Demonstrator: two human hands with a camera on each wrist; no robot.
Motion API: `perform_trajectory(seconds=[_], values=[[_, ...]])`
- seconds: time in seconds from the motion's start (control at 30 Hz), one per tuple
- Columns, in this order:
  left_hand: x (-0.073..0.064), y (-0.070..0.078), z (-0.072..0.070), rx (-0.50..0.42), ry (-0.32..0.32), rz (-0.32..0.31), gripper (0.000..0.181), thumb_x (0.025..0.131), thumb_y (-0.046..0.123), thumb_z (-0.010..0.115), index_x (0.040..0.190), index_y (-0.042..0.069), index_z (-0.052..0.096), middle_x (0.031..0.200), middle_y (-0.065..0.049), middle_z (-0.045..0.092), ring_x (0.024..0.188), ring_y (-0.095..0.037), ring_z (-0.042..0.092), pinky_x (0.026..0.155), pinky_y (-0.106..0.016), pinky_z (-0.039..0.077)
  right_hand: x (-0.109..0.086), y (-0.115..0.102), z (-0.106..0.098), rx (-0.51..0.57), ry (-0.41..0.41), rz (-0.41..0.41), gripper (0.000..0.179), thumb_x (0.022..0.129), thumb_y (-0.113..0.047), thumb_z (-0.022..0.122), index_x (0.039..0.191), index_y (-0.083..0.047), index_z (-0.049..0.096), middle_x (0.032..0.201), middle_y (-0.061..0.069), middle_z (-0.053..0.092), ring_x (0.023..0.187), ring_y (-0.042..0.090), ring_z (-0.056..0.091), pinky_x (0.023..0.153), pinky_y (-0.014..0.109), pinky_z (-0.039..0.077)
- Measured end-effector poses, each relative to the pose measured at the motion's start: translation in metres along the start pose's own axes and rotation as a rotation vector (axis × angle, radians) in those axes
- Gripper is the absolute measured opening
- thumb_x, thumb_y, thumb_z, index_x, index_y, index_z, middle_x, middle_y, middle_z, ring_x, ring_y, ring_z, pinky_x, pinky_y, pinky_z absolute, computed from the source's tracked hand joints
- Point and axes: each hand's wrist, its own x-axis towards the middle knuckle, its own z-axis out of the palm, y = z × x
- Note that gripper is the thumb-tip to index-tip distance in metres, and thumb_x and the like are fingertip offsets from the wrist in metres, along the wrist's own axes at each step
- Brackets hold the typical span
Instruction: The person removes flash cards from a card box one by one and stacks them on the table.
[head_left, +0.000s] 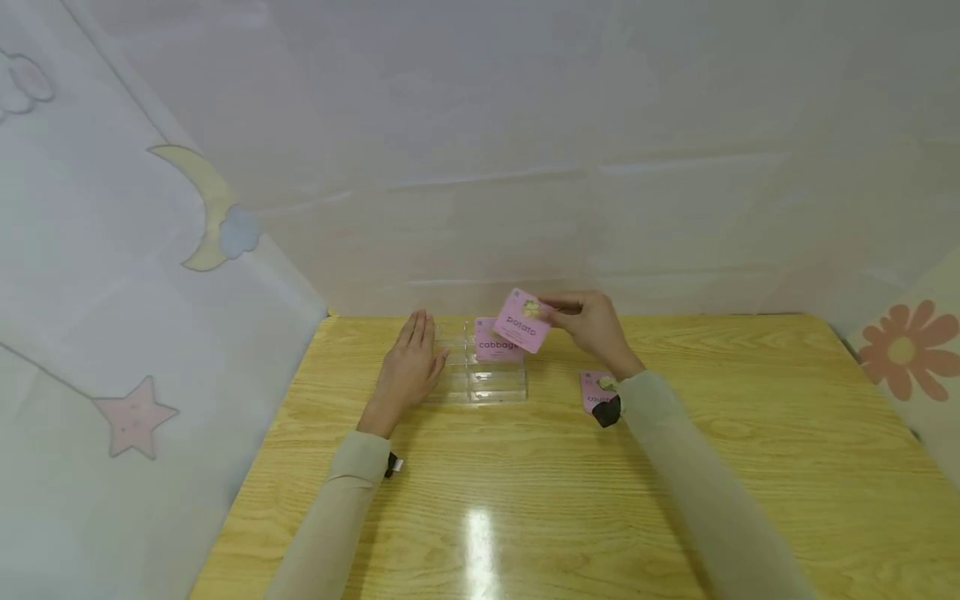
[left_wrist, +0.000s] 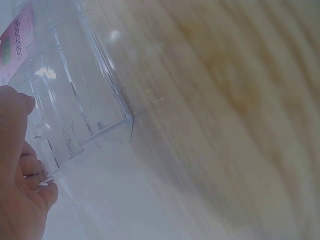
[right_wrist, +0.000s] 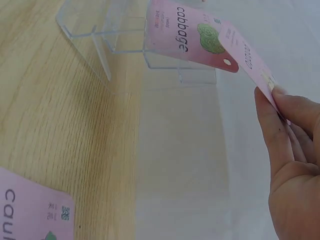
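My left hand [head_left: 405, 367] lies along the left side of a clear plastic tiered stand [head_left: 497, 385]. In the left wrist view its fingers [left_wrist: 31, 167] curl at the stand's edge, with the thumb over the tiers. A pink cabbage card [head_left: 491, 346] stands in an upper tier. My right hand [head_left: 592, 325] pinches a pink potato card [head_left: 522, 322] by one edge, between thumb and fingers. That card is tilted and overlaps the cabbage card in the head view. Under my right wrist, a pink card [right_wrist: 35, 212] lettered "caul..." lies on the table, partly hidden in the head view.
The wood-grain table [head_left: 540, 492] meets a pale covered wall [head_left: 480, 233] just behind the stand. Another wall with a moon [head_left: 206, 204] and star decoration rises on the left. A flower decoration [head_left: 903, 350] is on the right side.
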Motion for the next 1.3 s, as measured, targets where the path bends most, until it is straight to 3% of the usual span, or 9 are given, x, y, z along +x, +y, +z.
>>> perform_trajectory(seconds=[0.13, 0.27, 0.33, 0.5, 0.77, 1.03, 1.3], values=[[0.001, 0.0, 0.001, 0.005, 0.004, -0.001, 0.071, 0.111, 0.037, 0.05, 0.159, -0.012, 0.031, 0.167, -0.03, 0.034, 0.159, -0.041, 0.034, 0.132, -0.046, 0.03, -0.006, 0.002, -0.009, 0.002, -0.031, 0.005, 0.035, 0.101, -0.024, 0.073, 0.133, -0.013, 0.074, 0.139, 0.013, 0.071, 0.113, 0.024, 0.075, 0.066, 0.014, 0.051], [0.002, 0.001, 0.0, 0.0, 0.001, -0.005, 0.072, 0.11, 0.036, 0.052, 0.159, -0.012, 0.031, 0.167, -0.03, 0.033, 0.159, -0.041, 0.034, 0.132, -0.046, 0.03, -0.009, 0.007, -0.019, 0.002, -0.048, -0.01, 0.035, 0.101, -0.024, 0.073, 0.134, -0.011, 0.073, 0.14, 0.016, 0.07, 0.11, 0.019, 0.077, 0.075, 0.016, 0.059], [0.002, 0.001, 0.001, 0.0, -0.005, -0.006, 0.072, 0.111, 0.036, 0.052, 0.159, -0.013, 0.031, 0.167, -0.03, 0.033, 0.159, -0.041, 0.033, 0.132, -0.046, 0.03, -0.01, 0.01, -0.024, 0.004, -0.061, -0.013, 0.036, 0.101, -0.024, 0.073, 0.133, -0.01, 0.073, 0.139, 0.017, 0.07, 0.108, 0.015, 0.077, 0.086, 0.02, 0.063], [0.002, 0.002, 0.0, -0.017, -0.017, -0.011, 0.072, 0.111, 0.036, 0.052, 0.16, -0.012, 0.029, 0.168, -0.03, 0.032, 0.16, -0.041, 0.03, 0.133, -0.047, 0.029, -0.013, 0.019, -0.037, 0.005, -0.116, 0.004, 0.037, 0.101, -0.025, 0.073, 0.133, -0.008, 0.073, 0.138, 0.018, 0.07, 0.106, 0.014, 0.078, 0.089, 0.024, 0.064], [0.001, 0.0, 0.0, -0.005, -0.027, -0.007, 0.071, 0.113, 0.038, 0.045, 0.16, -0.012, 0.028, 0.168, -0.03, 0.032, 0.16, -0.041, 0.03, 0.134, -0.046, 0.026, -0.021, 0.031, -0.054, -0.104, -0.162, 0.065, 0.035, 0.1, -0.029, 0.074, 0.132, -0.014, 0.075, 0.139, 0.015, 0.071, 0.118, 0.028, 0.073, 0.09, 0.024, 0.061], [0.001, -0.001, 0.0, -0.001, -0.028, -0.005, 0.071, 0.113, 0.039, 0.044, 0.16, -0.012, 0.028, 0.169, -0.029, 0.03, 0.16, -0.041, 0.03, 0.134, -0.046, 0.026, -0.029, 0.044, -0.069, -0.137, -0.2, 0.057, 0.037, 0.101, -0.034, 0.073, 0.132, -0.015, 0.075, 0.137, 0.015, 0.072, 0.123, 0.034, 0.069, 0.102, 0.047, 0.06], [0.001, -0.001, 0.0, -0.026, -0.03, -0.004, 0.069, 0.115, 0.04, 0.036, 0.161, -0.011, 0.027, 0.17, -0.029, 0.028, 0.161, -0.04, 0.027, 0.134, -0.046, 0.026, -0.037, 0.058, -0.079, -0.176, -0.212, 0.114, 0.04, 0.099, -0.04, 0.074, 0.132, -0.017, 0.076, 0.138, 0.014, 0.071, 0.121, 0.029, 0.069, 0.097, 0.042, 0.062]])
